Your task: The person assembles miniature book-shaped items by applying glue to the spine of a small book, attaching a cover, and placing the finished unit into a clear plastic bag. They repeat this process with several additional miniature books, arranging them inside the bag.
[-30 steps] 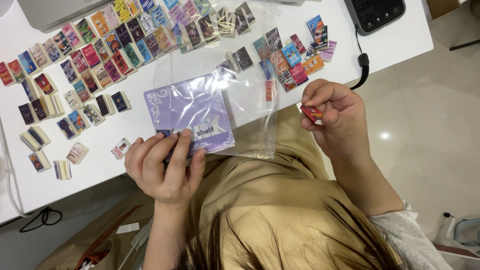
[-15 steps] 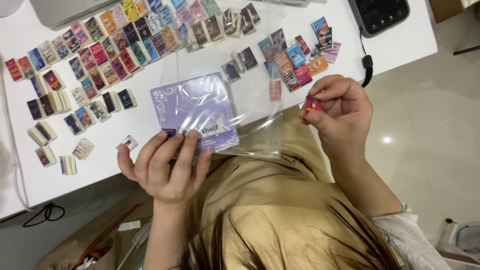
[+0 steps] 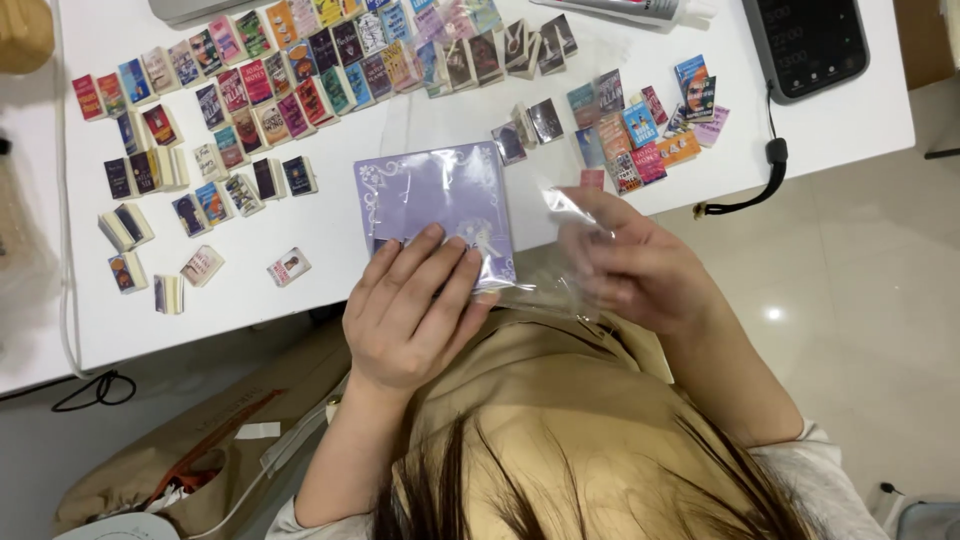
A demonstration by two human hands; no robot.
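My left hand (image 3: 412, 308) grips the near edge of a clear plastic bag (image 3: 540, 260) that holds a purple card (image 3: 432, 196). The fingers lie on the card's lower part, at the front edge of the white table (image 3: 330, 260). My right hand (image 3: 630, 265) is behind the bag's right side, blurred by the plastic, fingers curled against the bag. Whether it still pinches a small red miniature book I cannot tell. Rows of miniature books (image 3: 300, 70) lie on the table beyond the bag.
More miniature books (image 3: 640, 125) lie in a cluster at the right. A dark phone (image 3: 808, 42) with a black wrist strap (image 3: 760, 180) sits at the far right corner. A white tube (image 3: 620, 8) lies at the top edge. A brown paper bag (image 3: 200, 440) stands on the floor.
My right hand moved left from open air to the bag's right side and now sits behind the plastic. The left hand's fingers slid further onto the purple card.
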